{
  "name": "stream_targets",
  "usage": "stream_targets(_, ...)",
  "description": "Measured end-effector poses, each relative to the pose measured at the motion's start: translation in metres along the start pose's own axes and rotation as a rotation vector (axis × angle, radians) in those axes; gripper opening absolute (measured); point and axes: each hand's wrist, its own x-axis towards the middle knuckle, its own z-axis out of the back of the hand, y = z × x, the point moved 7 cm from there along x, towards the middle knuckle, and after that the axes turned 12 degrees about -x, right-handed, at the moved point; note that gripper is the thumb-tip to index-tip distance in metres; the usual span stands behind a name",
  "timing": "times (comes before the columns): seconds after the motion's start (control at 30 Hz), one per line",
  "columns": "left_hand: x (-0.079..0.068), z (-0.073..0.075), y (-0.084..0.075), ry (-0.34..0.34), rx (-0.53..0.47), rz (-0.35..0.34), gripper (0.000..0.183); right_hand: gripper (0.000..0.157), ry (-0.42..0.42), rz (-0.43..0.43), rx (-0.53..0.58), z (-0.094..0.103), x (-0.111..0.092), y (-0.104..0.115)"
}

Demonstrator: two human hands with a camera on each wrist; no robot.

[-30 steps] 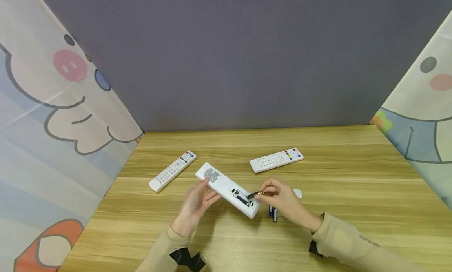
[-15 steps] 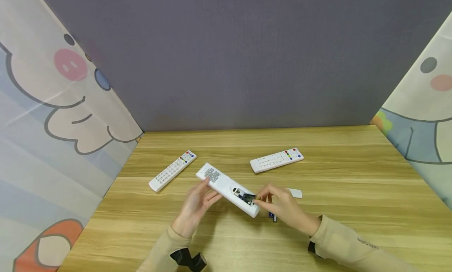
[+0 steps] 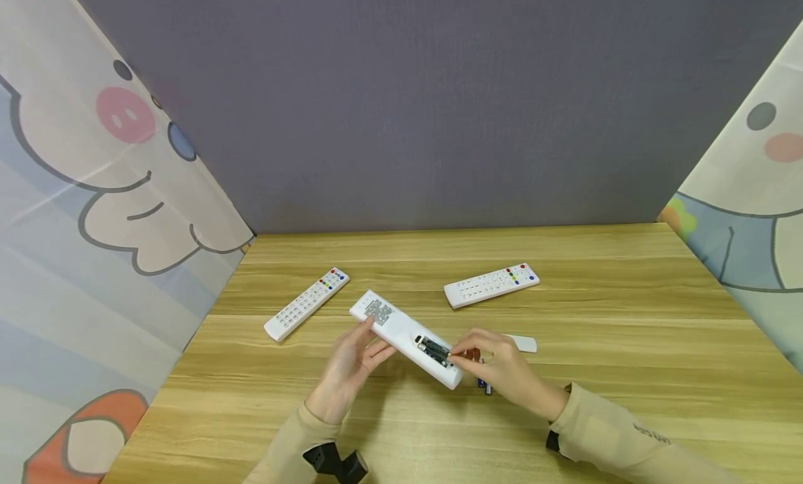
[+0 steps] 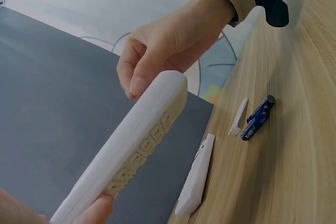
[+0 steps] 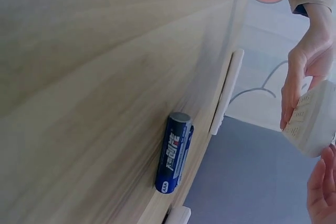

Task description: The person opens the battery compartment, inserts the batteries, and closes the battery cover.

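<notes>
My left hand [image 3: 341, 374] holds a white remote control [image 3: 398, 330] back side up, tilted above the table. Its battery compartment is uncovered near the lower right end. Two dark AAA batteries [image 3: 436, 349] lie side by side in it. With thumb and fingertips, my right hand [image 3: 505, 367] pinches the end of the upper battery at the compartment's right edge. In the left wrist view the remote's body [image 4: 126, 140] hides the batteries and the compartment. Two loose blue AAA batteries [image 5: 172, 156] lie below my right hand, partly covered by it in the head view.
A white battery cover [image 3: 523, 344] lies just behind my right hand. Two more white remotes rest buttons up: one remote [image 3: 307, 304] at the left, another remote [image 3: 492, 285] at the back. A grey partition [image 3: 439, 107] stands along the table's far edge.
My right hand has moved the battery down into the compartment, from angled above it to lying beside the other battery. The left hand and remote have barely moved.
</notes>
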Motion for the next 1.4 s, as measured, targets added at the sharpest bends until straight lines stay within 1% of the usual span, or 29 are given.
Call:
stream_targets(0.07, 0.000, 0.000, 0.000, -0.007, -0.004, 0.003, 0.040, 0.022, 0.009, -0.072, 0.004, 0.000, -0.001, -0.005)
stream_targets(0.17, -0.001, 0.001, 0.001, -0.008, -0.002, 0.006, 0.040, 0.019, 0.036, -0.219, 0.037, 0.001, -0.002, -0.013)
stream_targets(0.27, -0.001, 0.000, 0.000, -0.003, -0.005, 0.005, 0.040, 0.016, 0.086, -0.356, 0.095, 0.001, -0.005, -0.020)
stream_targets(0.33, -0.001, 0.000, 0.000, 0.002, -0.004, 0.003, 0.040, 0.017, 0.130, -0.416, 0.133, 0.000, -0.007, -0.024)
stream_targets(0.43, -0.002, 0.000, 0.000, -0.001, -0.006, 0.005, 0.039, 0.024, 0.211, -0.494, 0.212, -0.004, -0.011, -0.028)
stream_targets(0.53, -0.003, 0.000, 0.001, 0.003, -0.012, 0.012, 0.035, 0.032, 0.293, -0.547, 0.269, -0.009, -0.015, -0.032)
stream_targets(0.67, -0.004, -0.001, 0.001, 0.006, -0.017, 0.019, 0.034, 0.038, 0.371, -0.586, 0.310, -0.014, -0.018, -0.033)
stream_targets(0.73, -0.004, -0.001, 0.001, 0.009, -0.009, 0.016, 0.037, 0.039, 0.389, -0.596, 0.329, -0.015, -0.019, -0.033)
stream_targets(0.8, -0.003, -0.002, 0.001, -0.002, 0.000, 0.018, 0.038, 0.040, 0.401, -0.610, 0.344, -0.016, -0.019, -0.032)
stream_targets(0.93, -0.003, -0.002, 0.002, -0.013, 0.012, 0.022, 0.037, 0.040, 0.403, -0.625, 0.358, -0.017, -0.020, -0.032)
stream_targets(1.17, -0.004, -0.003, 0.002, -0.005, 0.010, 0.019, 0.037, 0.041, 0.401, -0.653, 0.360, -0.019, -0.021, -0.033)
stream_targets(1.27, -0.004, -0.003, 0.001, 0.003, 0.009, 0.014, 0.038, 0.040, 0.385, -0.678, 0.352, -0.019, -0.021, -0.033)
stream_targets(1.4, -0.004, -0.003, 0.001, 0.009, 0.018, 0.004, 0.042, 0.039, 0.352, -0.688, 0.344, -0.019, -0.021, -0.032)
